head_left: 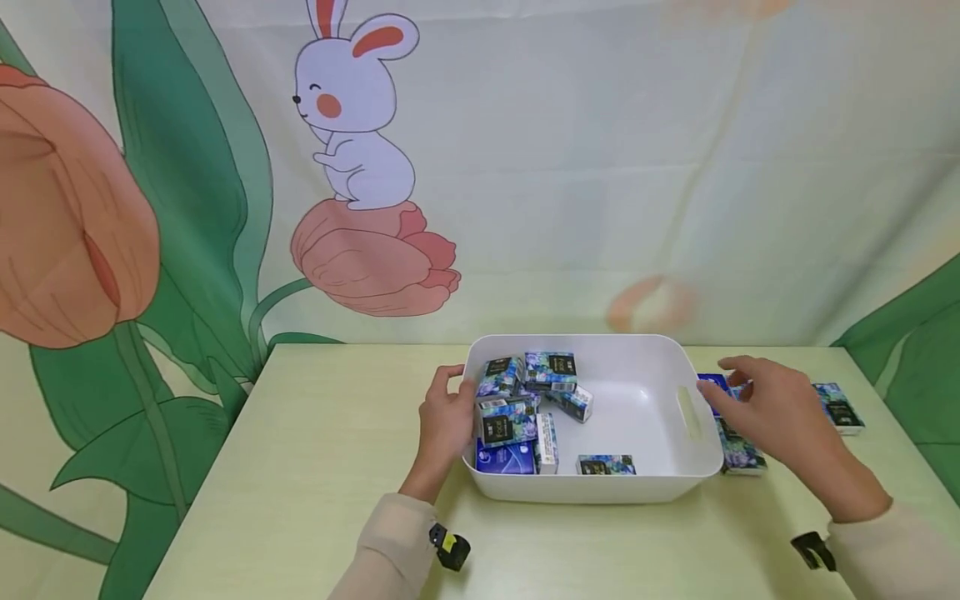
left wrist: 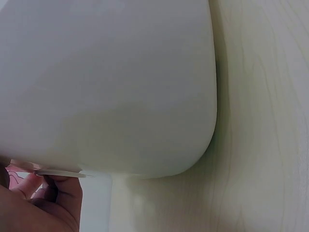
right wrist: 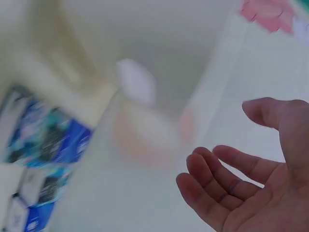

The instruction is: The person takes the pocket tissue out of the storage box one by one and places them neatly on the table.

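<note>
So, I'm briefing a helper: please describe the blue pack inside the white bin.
Find the white bin on the table. The blue pack lies in its near left corner. Its mostly solid blue face stands out among the multicoloured boxes.

A printed fabric backdrop (head_left: 555,167) hangs behind a pale wood-grain tabletop (head_left: 330,467), its cartoon garden spread across a whitish cloth marked by soft creases. A white rabbit (head_left: 382,171) with orange-lined ears and a round orange cheek sits in profile, facing left, atop a pink tulip (head_left: 360,258) lying on its side, petals pointing right. At far left, a large orange tulip (head_left: 60,208) rises on a green stem (head_left: 153,425) among broad green leaves (head_left: 187,150). A blurred orange ring (head_left: 621,307) shows above the tabletop's back edge; green foliage (head_left: 930,375) fills the right side.
</note>
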Action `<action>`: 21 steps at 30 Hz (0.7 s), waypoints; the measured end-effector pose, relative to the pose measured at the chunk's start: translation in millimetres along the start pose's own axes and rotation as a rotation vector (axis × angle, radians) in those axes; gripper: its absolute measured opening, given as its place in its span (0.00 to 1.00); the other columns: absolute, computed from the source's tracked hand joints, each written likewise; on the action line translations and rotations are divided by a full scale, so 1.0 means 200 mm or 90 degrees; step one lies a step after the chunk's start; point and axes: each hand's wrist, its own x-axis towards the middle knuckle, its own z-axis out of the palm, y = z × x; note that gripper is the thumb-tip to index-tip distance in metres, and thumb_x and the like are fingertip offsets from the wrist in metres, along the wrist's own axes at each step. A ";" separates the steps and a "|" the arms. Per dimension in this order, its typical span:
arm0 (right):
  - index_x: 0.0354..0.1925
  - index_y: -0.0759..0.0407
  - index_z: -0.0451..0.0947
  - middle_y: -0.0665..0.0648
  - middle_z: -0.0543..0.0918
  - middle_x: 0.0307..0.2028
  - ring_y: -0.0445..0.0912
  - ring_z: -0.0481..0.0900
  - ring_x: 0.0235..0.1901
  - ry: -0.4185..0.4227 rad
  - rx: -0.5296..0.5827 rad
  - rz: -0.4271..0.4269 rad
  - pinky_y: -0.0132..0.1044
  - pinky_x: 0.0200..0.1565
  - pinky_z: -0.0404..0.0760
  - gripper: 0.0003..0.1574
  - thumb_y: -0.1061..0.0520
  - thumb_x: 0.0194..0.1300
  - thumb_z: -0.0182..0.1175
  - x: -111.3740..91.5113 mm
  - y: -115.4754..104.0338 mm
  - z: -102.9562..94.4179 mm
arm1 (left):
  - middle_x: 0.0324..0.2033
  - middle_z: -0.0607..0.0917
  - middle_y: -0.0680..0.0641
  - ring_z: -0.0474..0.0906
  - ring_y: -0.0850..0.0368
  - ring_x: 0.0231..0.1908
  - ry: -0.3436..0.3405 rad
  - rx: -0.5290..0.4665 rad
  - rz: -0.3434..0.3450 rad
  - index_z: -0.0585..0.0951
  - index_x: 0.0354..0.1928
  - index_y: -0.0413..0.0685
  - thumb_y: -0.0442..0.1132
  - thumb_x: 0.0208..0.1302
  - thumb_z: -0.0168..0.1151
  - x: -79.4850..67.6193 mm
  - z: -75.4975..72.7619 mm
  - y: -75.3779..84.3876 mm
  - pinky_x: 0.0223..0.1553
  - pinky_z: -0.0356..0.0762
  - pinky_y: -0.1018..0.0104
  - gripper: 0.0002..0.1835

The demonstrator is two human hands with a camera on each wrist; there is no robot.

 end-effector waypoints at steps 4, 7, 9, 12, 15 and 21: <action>0.55 0.71 0.79 0.65 0.85 0.41 0.57 0.83 0.39 -0.063 0.003 -0.053 0.53 0.38 0.83 0.35 0.43 0.65 0.68 0.06 -0.14 0.01 | 0.20 0.80 0.47 0.70 0.57 0.14 -0.005 -0.004 -0.001 0.75 0.61 0.52 0.45 0.75 0.52 0.00 0.00 0.00 0.16 0.70 0.66 0.17; 0.55 0.68 0.81 0.61 0.85 0.41 0.54 0.82 0.39 -0.127 -0.005 -0.110 0.50 0.39 0.83 0.33 0.44 0.63 0.71 0.09 -0.21 0.07 | 0.20 0.80 0.46 0.70 0.56 0.14 -0.002 -0.004 -0.002 0.75 0.61 0.52 0.45 0.75 0.51 0.00 0.00 0.00 0.16 0.70 0.66 0.17; 0.55 0.66 0.81 0.57 0.85 0.41 0.52 0.82 0.40 -0.175 -0.010 -0.144 0.48 0.40 0.83 0.33 0.44 0.61 0.72 0.11 -0.24 0.13 | 0.19 0.80 0.46 0.70 0.56 0.13 -0.001 -0.007 0.000 0.75 0.61 0.52 0.45 0.75 0.51 0.00 0.00 0.00 0.15 0.70 0.66 0.17; 0.56 0.65 0.81 0.57 0.84 0.43 0.53 0.82 0.43 -0.248 -0.006 -0.177 0.49 0.42 0.83 0.34 0.44 0.59 0.73 0.13 -0.26 0.21 | 0.19 0.81 0.46 0.70 0.56 0.13 -0.001 -0.009 0.005 0.76 0.61 0.51 0.45 0.75 0.51 0.00 0.01 0.00 0.15 0.70 0.66 0.17; 0.57 0.65 0.80 0.60 0.83 0.46 0.57 0.81 0.46 -0.303 -0.005 -0.189 0.52 0.47 0.82 0.36 0.45 0.58 0.74 0.14 -0.25 0.28 | 0.20 0.81 0.46 0.70 0.56 0.13 -0.004 -0.011 0.007 0.76 0.61 0.51 0.45 0.75 0.51 0.00 0.01 0.00 0.15 0.70 0.66 0.17; 0.55 0.65 0.81 0.60 0.83 0.48 0.56 0.80 0.47 -0.386 0.004 -0.217 0.52 0.50 0.80 0.34 0.50 0.55 0.77 0.14 -0.24 0.41 | 0.20 0.81 0.46 0.71 0.56 0.14 0.001 -0.009 0.004 0.76 0.61 0.52 0.45 0.75 0.52 0.00 0.00 -0.01 0.17 0.70 0.66 0.17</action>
